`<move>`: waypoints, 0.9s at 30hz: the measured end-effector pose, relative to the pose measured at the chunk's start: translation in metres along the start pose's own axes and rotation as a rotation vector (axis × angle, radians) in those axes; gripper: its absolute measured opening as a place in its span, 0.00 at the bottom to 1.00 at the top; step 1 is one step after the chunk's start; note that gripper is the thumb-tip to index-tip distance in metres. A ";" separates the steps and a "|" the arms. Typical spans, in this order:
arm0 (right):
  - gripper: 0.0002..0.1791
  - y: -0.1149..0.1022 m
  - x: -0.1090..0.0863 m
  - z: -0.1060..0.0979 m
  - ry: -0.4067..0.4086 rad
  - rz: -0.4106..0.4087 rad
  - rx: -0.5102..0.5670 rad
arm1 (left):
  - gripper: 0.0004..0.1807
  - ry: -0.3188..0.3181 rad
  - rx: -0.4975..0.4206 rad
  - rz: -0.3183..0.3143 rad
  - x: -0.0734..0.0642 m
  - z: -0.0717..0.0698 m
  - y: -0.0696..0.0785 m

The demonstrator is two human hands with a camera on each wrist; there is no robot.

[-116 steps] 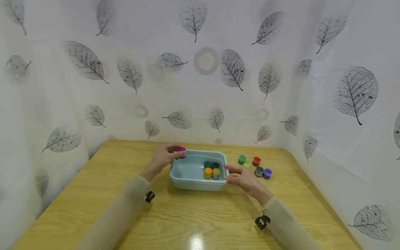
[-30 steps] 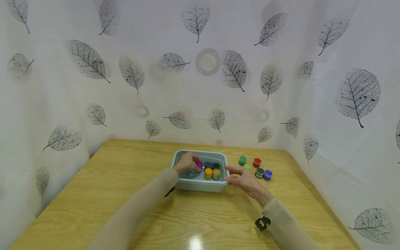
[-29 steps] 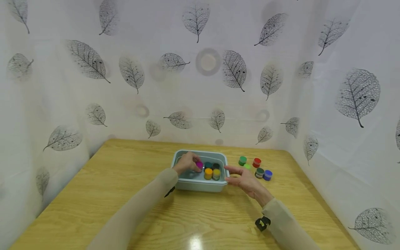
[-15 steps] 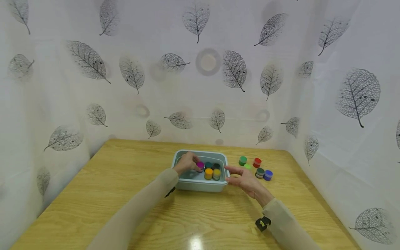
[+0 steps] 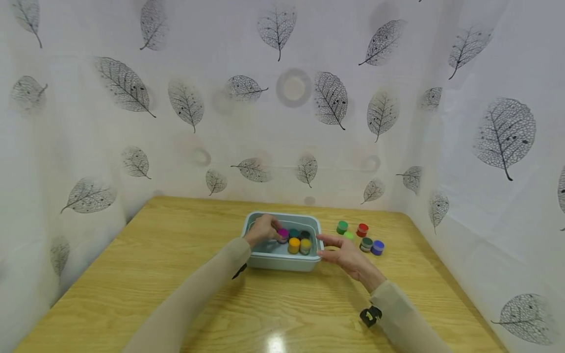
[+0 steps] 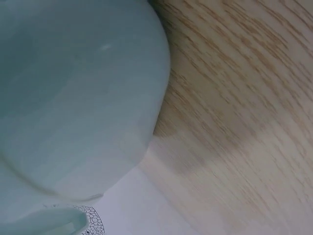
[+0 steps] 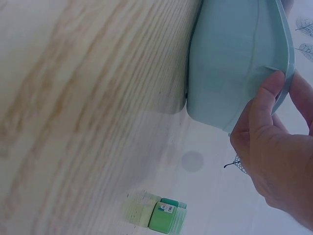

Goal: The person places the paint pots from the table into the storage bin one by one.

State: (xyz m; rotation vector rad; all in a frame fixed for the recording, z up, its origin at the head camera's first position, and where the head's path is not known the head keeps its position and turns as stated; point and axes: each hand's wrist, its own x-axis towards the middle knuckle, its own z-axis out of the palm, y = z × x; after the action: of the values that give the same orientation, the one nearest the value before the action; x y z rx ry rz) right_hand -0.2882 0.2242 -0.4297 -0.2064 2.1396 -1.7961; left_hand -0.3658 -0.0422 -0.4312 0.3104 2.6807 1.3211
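Right now the magenta-lidded jar [image 5: 283, 234] sits low inside the pale blue tub [image 5: 282, 262], at the left end of the jar cluster, pinched by curled fingers of the left hand [image 5: 263, 229]. Whether the jar touches the tub floor can't be told. Just right of it in the tub: teal-lidded jar [image 5: 294, 233], dark-lidded jar [image 5: 304, 234], orange-lidded jar [image 5: 293, 243], yellow-lidded jar [image 5: 305, 244], all packed together at the tub's right side. Left half of the tub floor is bare.

Right hand [image 5: 346, 253] rests against the tub's right outer wall, fingers mostly straight, holding nothing; right wrist view shows the thumb [image 7: 264, 100] pressed on the tub's rim, tub wall [image 7: 230, 63] right beside it.

Tub stands on the wooden table [image 5: 132, 274], about mid-table. Left wrist view shows only tub underside [image 6: 73, 98] and table grain [image 6: 244, 98], no fingers visible.

Right of the tub, loose on the table: green-lidded jar [image 5: 342, 227], red-lidded jar [image 5: 362, 229], light green jar [image 5: 349, 235] partly behind the right hand, dark green-lidded jar [image 5: 366, 243], blue-lidded jar [image 5: 377, 247]. Right wrist view catches a green-lidded jar [image 7: 166, 216] too.

Leaf-print white curtain [image 5: 282, 98] encloses the table on three sides.
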 end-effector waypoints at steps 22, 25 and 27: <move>0.35 -0.002 0.002 0.002 0.013 0.010 0.001 | 0.15 -0.087 -0.267 0.022 -0.001 -0.029 0.001; 0.35 -0.002 0.001 0.000 0.012 0.007 -0.004 | 0.12 -0.079 -0.267 0.046 0.000 -0.031 0.001; 0.35 -0.002 -0.001 -0.001 0.010 0.003 -0.004 | 0.10 -0.064 -0.252 0.075 0.000 -0.033 0.002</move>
State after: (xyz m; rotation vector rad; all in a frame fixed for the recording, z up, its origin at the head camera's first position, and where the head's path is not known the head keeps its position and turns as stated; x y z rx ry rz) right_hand -0.2880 0.2245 -0.4276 -0.1955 2.1491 -1.7946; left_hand -0.3730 -0.0668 -0.4096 0.4185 2.4366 1.6202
